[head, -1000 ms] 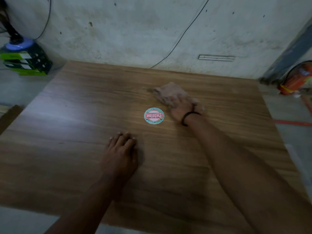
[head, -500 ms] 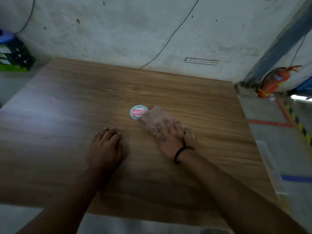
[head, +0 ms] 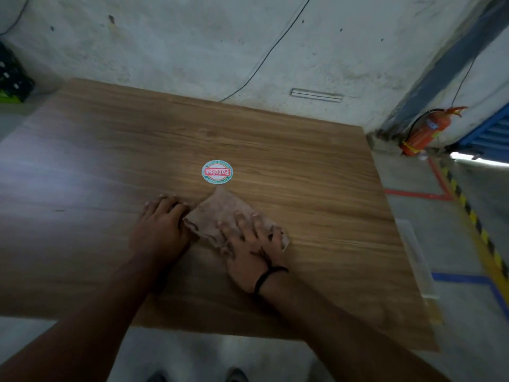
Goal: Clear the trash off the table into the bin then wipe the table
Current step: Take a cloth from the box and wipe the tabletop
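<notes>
The cloth (head: 220,213), one crumpled brownish rag, lies on the table (head: 316,172) near its middle, just to the near side of the single round label (head: 217,171) stuck to the wood. The right hand (head: 252,245) lies flat on the cloth's near-right part with fingers spread and straight. It grips nothing, and this pose likely serves to spread pressure for wiping. The left hand (head: 159,230) rests palm down on the bare wood just left of the cloth with fingers relaxed and empty, probably as a brace. No loose trash shows on the table, so the wiping step appears to be in hand. Count: one cloth, one label, two hands, one wristband (head: 270,275) and one fire extinguisher (head: 425,130) far right. No bin is in view.
</notes>
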`<state>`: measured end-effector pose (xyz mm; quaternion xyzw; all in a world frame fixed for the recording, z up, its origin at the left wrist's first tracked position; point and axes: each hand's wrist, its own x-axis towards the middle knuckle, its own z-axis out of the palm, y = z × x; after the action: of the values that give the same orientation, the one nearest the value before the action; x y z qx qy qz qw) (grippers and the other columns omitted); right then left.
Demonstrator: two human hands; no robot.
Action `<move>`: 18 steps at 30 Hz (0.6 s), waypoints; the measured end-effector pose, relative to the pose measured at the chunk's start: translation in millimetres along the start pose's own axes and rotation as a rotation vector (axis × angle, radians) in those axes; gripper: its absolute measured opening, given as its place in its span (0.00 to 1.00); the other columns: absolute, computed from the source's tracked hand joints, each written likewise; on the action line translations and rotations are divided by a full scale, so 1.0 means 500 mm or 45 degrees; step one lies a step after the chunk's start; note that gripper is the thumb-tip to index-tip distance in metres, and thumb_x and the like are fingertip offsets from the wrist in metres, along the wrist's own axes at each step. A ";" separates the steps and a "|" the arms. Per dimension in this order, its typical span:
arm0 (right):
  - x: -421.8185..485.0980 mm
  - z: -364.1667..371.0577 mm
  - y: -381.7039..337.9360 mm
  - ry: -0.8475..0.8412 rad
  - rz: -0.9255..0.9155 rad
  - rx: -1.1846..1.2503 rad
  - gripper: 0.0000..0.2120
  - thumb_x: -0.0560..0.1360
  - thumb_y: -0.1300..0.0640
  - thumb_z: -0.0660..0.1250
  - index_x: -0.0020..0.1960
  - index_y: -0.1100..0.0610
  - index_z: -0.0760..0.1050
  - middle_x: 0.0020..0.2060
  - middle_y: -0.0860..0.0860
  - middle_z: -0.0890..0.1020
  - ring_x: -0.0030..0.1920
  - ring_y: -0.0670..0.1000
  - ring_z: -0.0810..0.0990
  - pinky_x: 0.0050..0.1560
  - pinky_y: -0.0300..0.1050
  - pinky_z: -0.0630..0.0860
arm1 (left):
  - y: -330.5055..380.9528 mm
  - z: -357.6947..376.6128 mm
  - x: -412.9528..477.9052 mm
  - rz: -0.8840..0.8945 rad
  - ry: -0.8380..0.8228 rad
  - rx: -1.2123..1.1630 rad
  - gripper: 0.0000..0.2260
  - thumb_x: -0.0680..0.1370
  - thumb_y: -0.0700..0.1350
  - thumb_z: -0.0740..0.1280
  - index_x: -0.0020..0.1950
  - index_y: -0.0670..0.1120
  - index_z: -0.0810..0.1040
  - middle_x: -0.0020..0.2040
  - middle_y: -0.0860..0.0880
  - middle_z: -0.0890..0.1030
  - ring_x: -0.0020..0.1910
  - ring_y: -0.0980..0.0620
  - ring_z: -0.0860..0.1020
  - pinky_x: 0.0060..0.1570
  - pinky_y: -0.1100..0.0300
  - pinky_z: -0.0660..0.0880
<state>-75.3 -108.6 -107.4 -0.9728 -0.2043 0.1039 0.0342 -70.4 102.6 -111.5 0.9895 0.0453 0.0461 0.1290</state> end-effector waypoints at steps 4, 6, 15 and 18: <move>0.072 -0.031 0.158 -0.082 0.299 0.089 0.26 0.78 0.37 0.45 0.75 0.34 0.44 0.79 0.43 0.46 0.78 0.55 0.45 0.73 0.65 0.43 | -0.001 0.006 0.000 0.016 0.045 -0.035 0.21 0.77 0.53 0.53 0.58 0.45 0.80 0.62 0.43 0.78 0.66 0.39 0.72 0.66 0.43 0.68; 0.106 -0.059 0.239 -0.145 0.508 0.101 0.28 0.76 0.35 0.43 0.75 0.34 0.44 0.79 0.43 0.45 0.78 0.57 0.45 0.73 0.66 0.46 | 0.001 0.007 0.001 0.009 0.055 -0.038 0.19 0.77 0.53 0.54 0.57 0.46 0.80 0.62 0.43 0.78 0.65 0.39 0.72 0.66 0.43 0.68; -0.012 0.007 -0.017 0.074 0.152 0.082 0.26 0.77 0.40 0.50 0.75 0.36 0.53 0.78 0.49 0.55 0.77 0.61 0.53 0.69 0.73 0.47 | -0.001 -0.004 -0.001 0.010 -0.024 -0.025 0.20 0.75 0.55 0.58 0.60 0.47 0.79 0.64 0.43 0.76 0.67 0.38 0.70 0.65 0.43 0.69; -0.072 0.025 -0.058 0.080 -0.058 0.081 0.30 0.72 0.40 0.53 0.74 0.36 0.55 0.77 0.49 0.60 0.76 0.61 0.57 0.68 0.74 0.50 | -0.004 -0.007 -0.006 0.025 -0.022 -0.032 0.21 0.75 0.58 0.58 0.61 0.47 0.77 0.66 0.43 0.74 0.68 0.38 0.69 0.65 0.43 0.69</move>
<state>-121.4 -96.3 -109.5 -0.9691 -0.2217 0.0792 0.0739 -74.1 105.0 -108.9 0.9886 0.0338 0.0395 0.1413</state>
